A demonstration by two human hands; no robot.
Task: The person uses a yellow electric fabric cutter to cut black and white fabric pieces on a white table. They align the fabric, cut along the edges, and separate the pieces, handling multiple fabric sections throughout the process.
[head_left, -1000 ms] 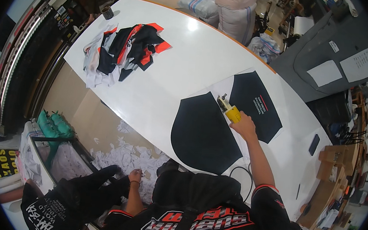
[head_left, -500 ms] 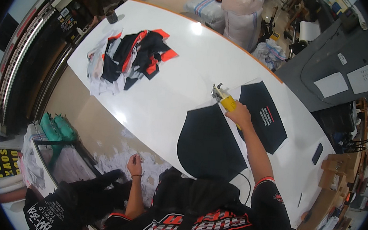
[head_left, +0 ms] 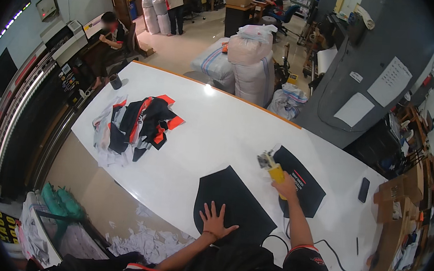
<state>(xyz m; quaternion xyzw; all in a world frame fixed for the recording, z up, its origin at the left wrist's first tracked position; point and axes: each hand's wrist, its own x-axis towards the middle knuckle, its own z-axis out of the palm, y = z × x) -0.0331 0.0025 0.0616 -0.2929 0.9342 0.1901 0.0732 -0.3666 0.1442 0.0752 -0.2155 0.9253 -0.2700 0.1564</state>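
Note:
My right hand (head_left: 287,186) is wrapped round a yellow handheld electric fabric cutter (head_left: 275,173), whose metal head points away from me. The cutter is slightly blurred and partly overlaps a dark fabric panel (head_left: 311,196) with small light lettering and a red stripe. I cannot tell whether it touches that panel. My left hand (head_left: 213,221) lies flat with fingers spread on a larger plain dark fabric panel (head_left: 235,196), near its left edge. A black cord (head_left: 340,264) runs over the table close to my right forearm.
On the white table (head_left: 211,140) are a heap of black, orange and white fabric pieces (head_left: 143,121), a dark cup (head_left: 115,81), a phone (head_left: 364,190) and a thin dark stick (head_left: 357,246). Stuffed sacks (head_left: 253,71) stand beyond. White scraps (head_left: 148,243) litter the floor; people are in the background.
My left hand has come from beyond the table's left side onto the plain panel and spread open. The cutter has moved right, off the gap between the panels. The view has tilted up.

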